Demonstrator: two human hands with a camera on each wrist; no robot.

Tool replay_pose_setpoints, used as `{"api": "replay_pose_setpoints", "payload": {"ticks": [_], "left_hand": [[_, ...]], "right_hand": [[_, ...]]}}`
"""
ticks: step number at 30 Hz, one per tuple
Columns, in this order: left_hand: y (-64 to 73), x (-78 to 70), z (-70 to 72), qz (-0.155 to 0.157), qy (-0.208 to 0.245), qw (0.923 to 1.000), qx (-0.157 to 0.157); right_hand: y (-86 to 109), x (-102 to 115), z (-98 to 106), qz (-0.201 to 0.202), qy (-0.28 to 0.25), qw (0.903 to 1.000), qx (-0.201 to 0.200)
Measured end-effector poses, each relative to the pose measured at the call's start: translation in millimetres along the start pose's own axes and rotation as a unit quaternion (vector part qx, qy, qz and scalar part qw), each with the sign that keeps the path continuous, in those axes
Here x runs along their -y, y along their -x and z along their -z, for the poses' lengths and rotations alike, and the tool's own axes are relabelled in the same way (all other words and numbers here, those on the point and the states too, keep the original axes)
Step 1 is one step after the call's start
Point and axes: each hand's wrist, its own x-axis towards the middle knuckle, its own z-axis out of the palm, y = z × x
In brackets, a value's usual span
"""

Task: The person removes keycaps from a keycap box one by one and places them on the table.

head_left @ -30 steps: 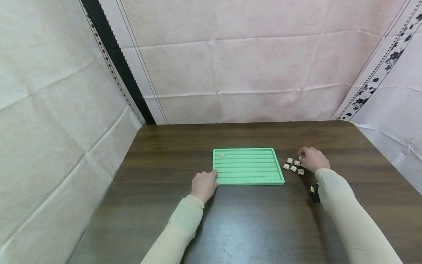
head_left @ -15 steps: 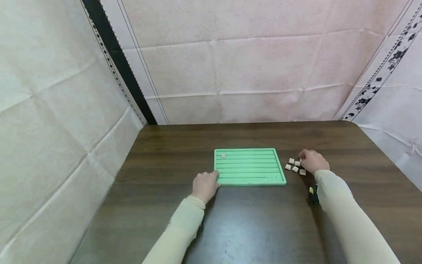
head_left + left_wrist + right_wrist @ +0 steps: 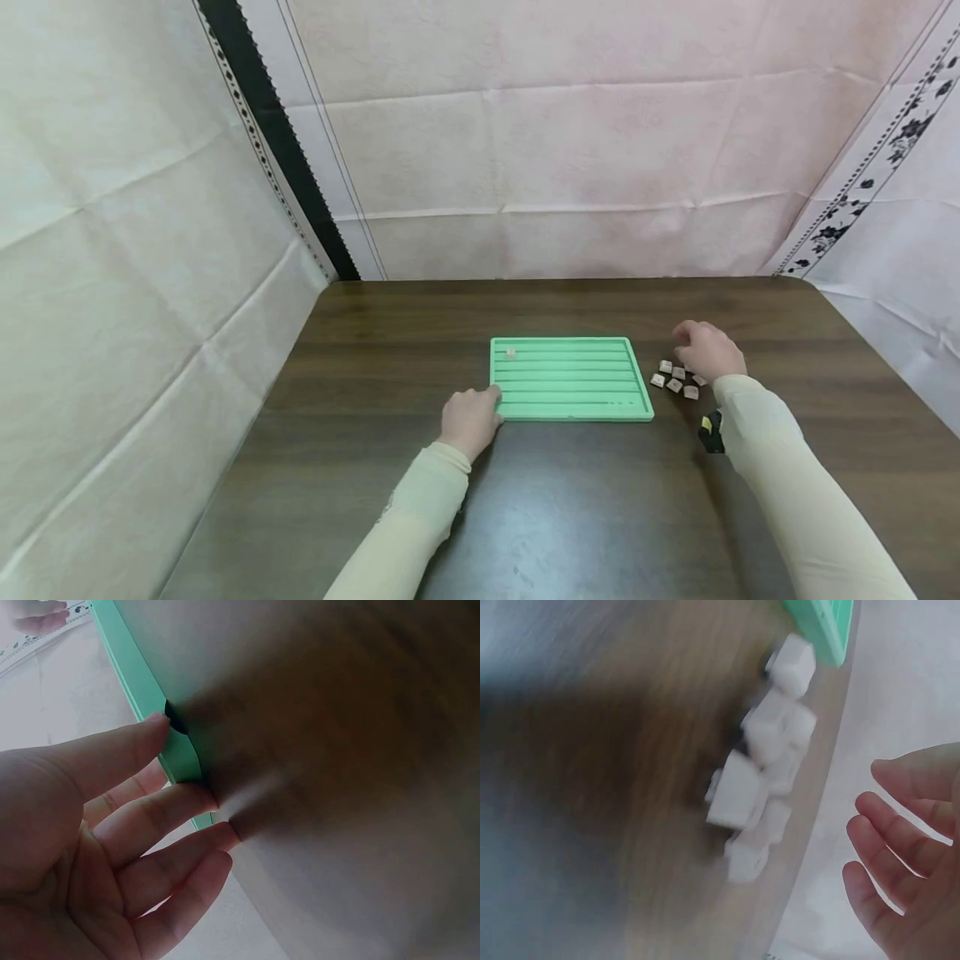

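A light green ridged tray (image 3: 570, 379) lies flat on the table, with one small pale piece (image 3: 511, 354) near its far left corner. My left hand (image 3: 470, 423) holds the tray's near left corner; in the left wrist view the thumb and fingers lie on either side of the green rim (image 3: 124, 656). My right hand (image 3: 708, 348) hovers just beyond a cluster of small white block-like pieces (image 3: 674, 385). In the right wrist view its fingers (image 3: 889, 874) are apart and loosely bent, with nothing between them and the thumb. Those white pieces (image 3: 737, 791) look blurred there.
The brown wooden table (image 3: 592, 500) ends at a far edge in front of a pale cloth wall (image 3: 600, 167). Cloth also hangs at left and right. A black device with a yellow mark (image 3: 711, 432) sits at my right wrist.
My right hand has lifted off the white pieces and moved slightly away from me, its fingers spreading. More of the cluster shows now. The left hand stays at the tray corner.
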Motion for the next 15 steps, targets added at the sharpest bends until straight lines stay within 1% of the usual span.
{"api": "replay_pose_setpoints", "payload": {"ticks": [7,15], "left_hand": [[1.9,0.4,0.3,-0.001,0.004,1.0,0.0],[0.7,0.1,1.1,-0.001,0.001,1.0,0.0]], "right_hand": [[-6.3,21,-7,0.019,-0.021,0.9996,0.004],[-11.3,48,-17,0.043,-0.036,0.9984,0.003]]}}
